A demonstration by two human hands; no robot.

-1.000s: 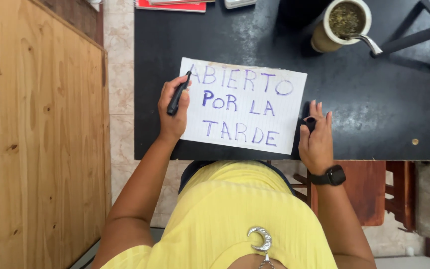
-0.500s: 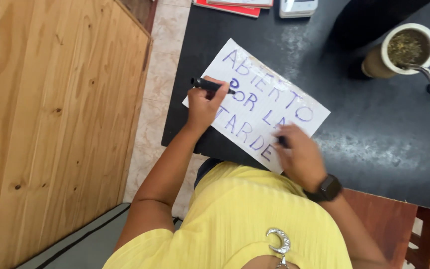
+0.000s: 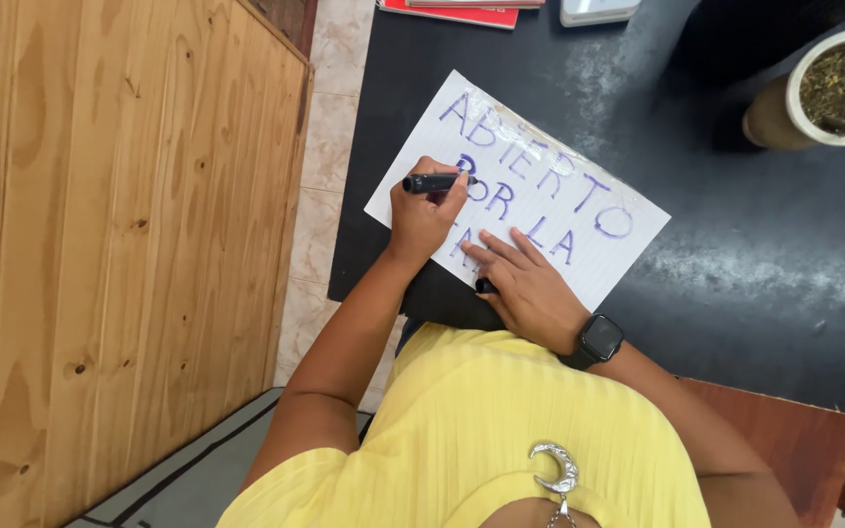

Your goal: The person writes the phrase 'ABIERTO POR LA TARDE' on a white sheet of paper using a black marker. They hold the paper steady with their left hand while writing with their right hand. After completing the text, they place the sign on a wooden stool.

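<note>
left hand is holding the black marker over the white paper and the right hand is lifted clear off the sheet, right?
Not quite: the right hand is not lifted, it lies flat on the white paper. The left hand does hold the black marker over it, as the head view shows.

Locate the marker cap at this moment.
In the head view, the black marker cap sits under the right hand, pinned against the lower edge of the white paper sign on the black table, just right of the left hand.
</note>
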